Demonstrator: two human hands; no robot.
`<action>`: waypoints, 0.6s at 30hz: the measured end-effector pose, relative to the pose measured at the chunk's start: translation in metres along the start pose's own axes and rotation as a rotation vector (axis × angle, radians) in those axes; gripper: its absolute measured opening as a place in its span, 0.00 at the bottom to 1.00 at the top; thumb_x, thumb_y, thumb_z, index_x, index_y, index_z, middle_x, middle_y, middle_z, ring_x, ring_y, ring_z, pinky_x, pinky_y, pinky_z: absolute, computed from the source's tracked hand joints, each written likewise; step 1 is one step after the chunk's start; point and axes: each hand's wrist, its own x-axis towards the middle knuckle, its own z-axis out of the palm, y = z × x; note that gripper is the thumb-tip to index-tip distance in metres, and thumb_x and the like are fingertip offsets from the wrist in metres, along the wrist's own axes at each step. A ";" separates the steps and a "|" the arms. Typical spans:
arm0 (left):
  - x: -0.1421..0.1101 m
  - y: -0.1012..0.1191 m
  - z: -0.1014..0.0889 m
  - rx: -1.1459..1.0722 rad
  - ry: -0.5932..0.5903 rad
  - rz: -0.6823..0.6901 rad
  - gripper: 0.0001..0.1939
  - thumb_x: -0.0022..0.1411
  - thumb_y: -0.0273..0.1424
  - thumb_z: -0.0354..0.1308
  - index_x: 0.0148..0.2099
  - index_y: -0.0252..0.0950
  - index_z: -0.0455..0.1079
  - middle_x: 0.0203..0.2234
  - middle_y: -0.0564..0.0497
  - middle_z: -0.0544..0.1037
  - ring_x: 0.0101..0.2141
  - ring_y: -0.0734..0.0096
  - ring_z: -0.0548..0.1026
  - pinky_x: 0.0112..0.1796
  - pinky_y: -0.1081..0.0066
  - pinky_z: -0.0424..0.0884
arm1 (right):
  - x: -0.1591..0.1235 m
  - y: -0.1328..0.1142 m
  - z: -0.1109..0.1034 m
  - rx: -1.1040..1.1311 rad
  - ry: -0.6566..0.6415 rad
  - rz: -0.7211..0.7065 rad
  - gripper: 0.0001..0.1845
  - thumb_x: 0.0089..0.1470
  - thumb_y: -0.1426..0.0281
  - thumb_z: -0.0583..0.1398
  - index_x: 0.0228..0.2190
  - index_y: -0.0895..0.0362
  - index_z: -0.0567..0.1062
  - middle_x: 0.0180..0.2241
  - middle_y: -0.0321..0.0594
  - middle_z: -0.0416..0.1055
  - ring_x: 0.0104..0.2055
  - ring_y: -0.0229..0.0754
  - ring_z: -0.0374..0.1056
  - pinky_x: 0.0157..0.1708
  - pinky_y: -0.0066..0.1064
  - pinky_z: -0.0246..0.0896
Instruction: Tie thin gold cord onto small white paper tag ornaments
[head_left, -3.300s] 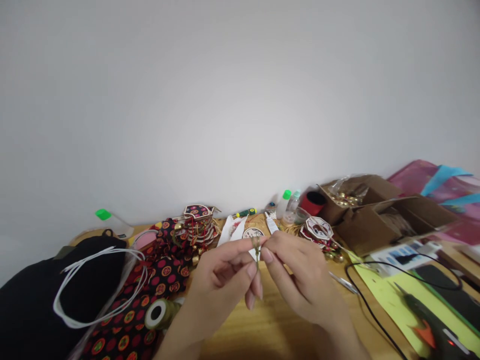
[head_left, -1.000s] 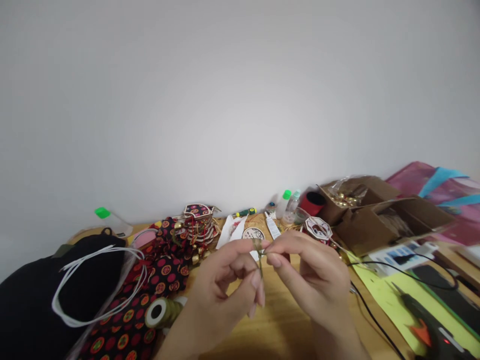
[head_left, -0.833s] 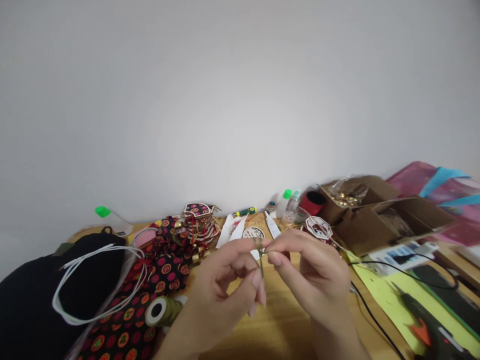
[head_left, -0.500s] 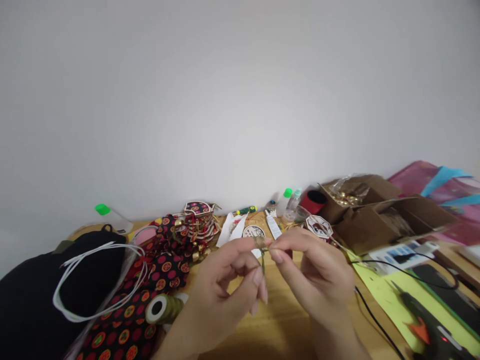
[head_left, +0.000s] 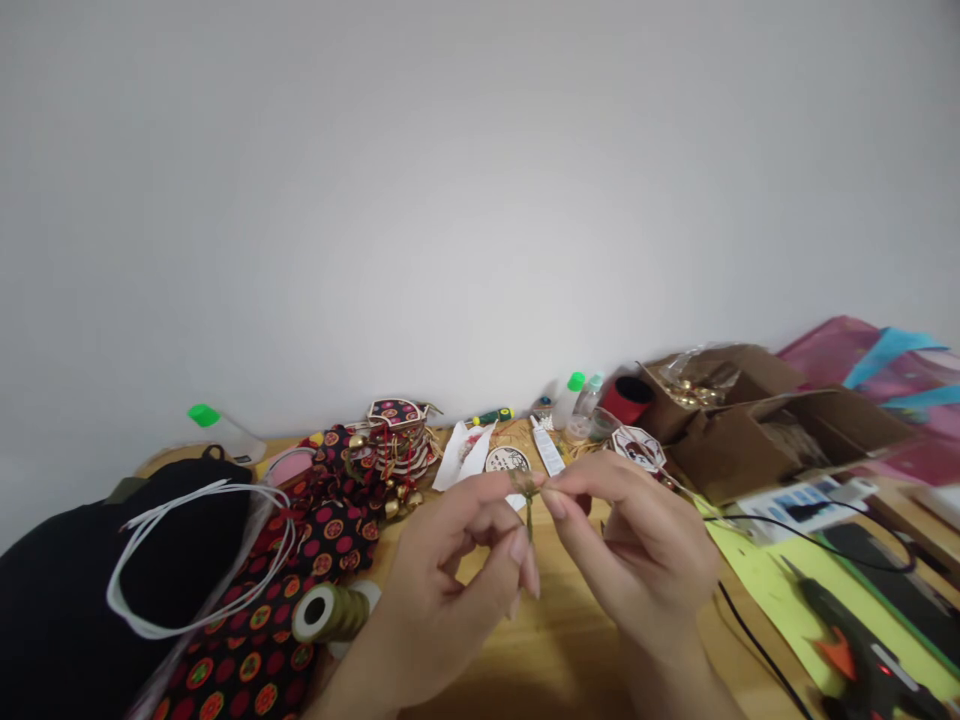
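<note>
Olive-green cord is wound round the index fingertip of my left hand, and its tail hangs down beside the curled fingers. The thumb and index finger of my right hand pinch the cord where it crosses that fingertip. Both hands are raised above the wooden table, close together in the middle of the view. Left of my left wrist lies a spool of olive cord, partly covered by the forearm. Exactly how the cord loops is too small to make out.
Dark patterned fabric, a white cord coil and a black bag lie on the left. Cardboard boxes stand at right, with a glue gun on yellow paper. Green-capped bottles stand near the wall.
My right hand has shifted very slightly to the right, still pinching the cord. The left hand keeps nearly the same pose with the cord on its index finger.
</note>
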 end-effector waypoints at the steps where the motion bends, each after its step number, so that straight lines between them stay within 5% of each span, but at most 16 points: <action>1: 0.000 0.000 0.000 0.000 -0.005 -0.013 0.15 0.67 0.27 0.51 0.54 0.38 0.69 0.21 0.55 0.73 0.19 0.79 0.68 0.21 0.79 0.65 | 0.000 0.000 0.000 0.002 -0.006 0.002 0.11 0.52 0.83 0.61 0.34 0.55 0.74 0.24 0.34 0.71 0.25 0.36 0.66 0.24 0.28 0.62; 18: 0.000 -0.002 0.000 -0.088 0.039 -0.066 0.15 0.62 0.25 0.56 0.51 0.37 0.72 0.19 0.56 0.71 0.19 0.78 0.70 0.23 0.78 0.68 | 0.000 -0.001 0.002 0.005 -0.031 0.010 0.09 0.53 0.81 0.61 0.33 0.56 0.73 0.25 0.35 0.72 0.24 0.36 0.66 0.24 0.28 0.63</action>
